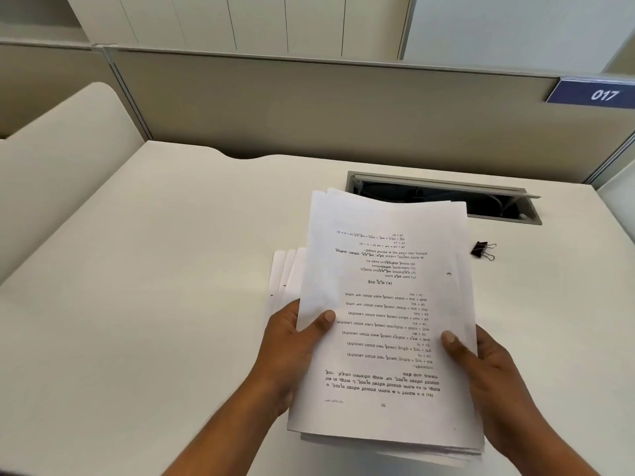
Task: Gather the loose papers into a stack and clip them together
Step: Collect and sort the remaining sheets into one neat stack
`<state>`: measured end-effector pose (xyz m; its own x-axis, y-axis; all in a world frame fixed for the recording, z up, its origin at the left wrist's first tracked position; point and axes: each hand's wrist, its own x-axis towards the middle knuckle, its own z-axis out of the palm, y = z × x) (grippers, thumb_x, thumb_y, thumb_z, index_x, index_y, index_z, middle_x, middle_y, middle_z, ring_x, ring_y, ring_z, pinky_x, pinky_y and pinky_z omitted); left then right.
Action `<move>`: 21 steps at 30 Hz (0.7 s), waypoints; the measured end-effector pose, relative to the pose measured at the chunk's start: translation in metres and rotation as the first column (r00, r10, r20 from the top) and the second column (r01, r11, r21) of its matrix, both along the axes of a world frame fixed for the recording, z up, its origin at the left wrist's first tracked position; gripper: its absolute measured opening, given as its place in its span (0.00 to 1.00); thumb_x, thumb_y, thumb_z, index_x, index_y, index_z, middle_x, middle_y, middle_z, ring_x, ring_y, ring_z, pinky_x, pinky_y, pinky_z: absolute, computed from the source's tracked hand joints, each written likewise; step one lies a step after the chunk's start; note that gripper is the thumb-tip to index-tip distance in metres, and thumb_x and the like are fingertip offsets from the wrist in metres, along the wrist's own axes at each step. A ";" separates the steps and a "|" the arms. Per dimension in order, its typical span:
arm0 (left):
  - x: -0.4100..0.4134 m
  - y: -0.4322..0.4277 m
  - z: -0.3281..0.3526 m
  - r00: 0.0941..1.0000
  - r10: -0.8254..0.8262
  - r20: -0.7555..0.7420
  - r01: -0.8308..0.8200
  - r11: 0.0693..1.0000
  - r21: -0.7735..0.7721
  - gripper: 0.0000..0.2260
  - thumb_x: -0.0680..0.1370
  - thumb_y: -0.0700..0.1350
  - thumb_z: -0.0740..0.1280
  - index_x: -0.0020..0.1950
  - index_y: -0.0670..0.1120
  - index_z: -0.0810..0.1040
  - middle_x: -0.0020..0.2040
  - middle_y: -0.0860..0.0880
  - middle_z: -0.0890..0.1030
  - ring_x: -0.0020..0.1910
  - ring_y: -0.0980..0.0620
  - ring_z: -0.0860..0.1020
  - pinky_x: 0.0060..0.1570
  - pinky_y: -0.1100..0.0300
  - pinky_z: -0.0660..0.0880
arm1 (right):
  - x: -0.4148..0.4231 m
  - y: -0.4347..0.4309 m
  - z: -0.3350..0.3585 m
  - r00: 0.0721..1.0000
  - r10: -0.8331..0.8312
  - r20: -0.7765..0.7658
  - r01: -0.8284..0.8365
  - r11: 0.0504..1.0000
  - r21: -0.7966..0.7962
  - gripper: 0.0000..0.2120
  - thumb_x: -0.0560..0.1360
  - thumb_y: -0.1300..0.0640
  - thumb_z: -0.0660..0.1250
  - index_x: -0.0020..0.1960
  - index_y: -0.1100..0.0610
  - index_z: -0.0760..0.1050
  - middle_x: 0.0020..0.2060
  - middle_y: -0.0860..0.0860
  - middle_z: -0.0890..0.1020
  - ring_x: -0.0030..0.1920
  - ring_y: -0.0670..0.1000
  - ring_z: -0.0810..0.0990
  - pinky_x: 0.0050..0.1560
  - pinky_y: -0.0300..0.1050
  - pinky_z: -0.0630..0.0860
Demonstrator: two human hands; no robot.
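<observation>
A stack of white printed papers is held above the white desk, its text upside down to me. My left hand grips its left edge, thumb on the top sheet. My right hand grips the right edge the same way. Several more sheets with punched holes stick out unevenly from under the stack's left side. A black binder clip lies on the desk to the right of the papers, apart from both hands.
The white desk stretches to the left. An open cable slot sits behind the papers near the grey partition. A blue "017" sign hangs at the upper right.
</observation>
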<state>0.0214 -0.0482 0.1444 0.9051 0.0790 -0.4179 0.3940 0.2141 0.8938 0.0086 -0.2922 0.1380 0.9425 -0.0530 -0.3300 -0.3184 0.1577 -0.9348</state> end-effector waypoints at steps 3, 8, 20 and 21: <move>0.000 -0.001 -0.001 0.999 -0.029 0.014 0.029 0.998 0.054 0.06 0.79 0.43 0.71 0.55 0.46 0.84 0.51 0.48 0.88 0.50 0.44 0.87 0.53 0.45 0.83 | 0.000 -0.002 -0.003 1.000 -0.008 -0.003 0.008 0.999 -0.040 0.24 0.65 0.47 0.73 0.57 0.57 0.80 0.50 0.58 0.87 0.47 0.59 0.87 0.43 0.52 0.84; 0.001 0.004 -0.016 1.000 -0.024 0.010 0.022 0.988 0.154 0.08 0.82 0.48 0.66 0.53 0.48 0.84 0.50 0.49 0.88 0.48 0.50 0.85 0.50 0.52 0.81 | -0.001 -0.010 -0.008 0.994 -0.092 -0.065 0.091 0.996 -0.022 0.10 0.75 0.59 0.67 0.54 0.59 0.80 0.45 0.59 0.87 0.40 0.57 0.87 0.41 0.54 0.84; -0.025 0.046 -0.082 0.947 0.058 -0.315 0.275 0.353 0.894 0.32 0.74 0.68 0.66 0.70 0.47 0.71 0.66 0.49 0.73 0.66 0.48 0.74 0.56 0.54 0.75 | -0.013 -0.028 -0.012 0.980 -0.179 -0.089 0.170 0.981 -0.097 0.05 0.78 0.62 0.65 0.50 0.58 0.80 0.40 0.54 0.88 0.32 0.52 0.86 0.34 0.48 0.83; -0.025 0.045 -0.083 0.947 0.055 -0.318 0.279 0.351 0.894 0.32 0.74 0.68 0.67 0.70 0.47 0.71 0.66 0.49 0.73 0.66 0.48 0.74 0.55 0.54 0.75 | -0.013 -0.028 -0.012 0.979 -0.184 -0.087 0.175 0.979 -0.104 0.05 0.78 0.62 0.65 0.50 0.58 0.80 0.39 0.53 0.88 0.32 0.52 0.86 0.33 0.47 0.83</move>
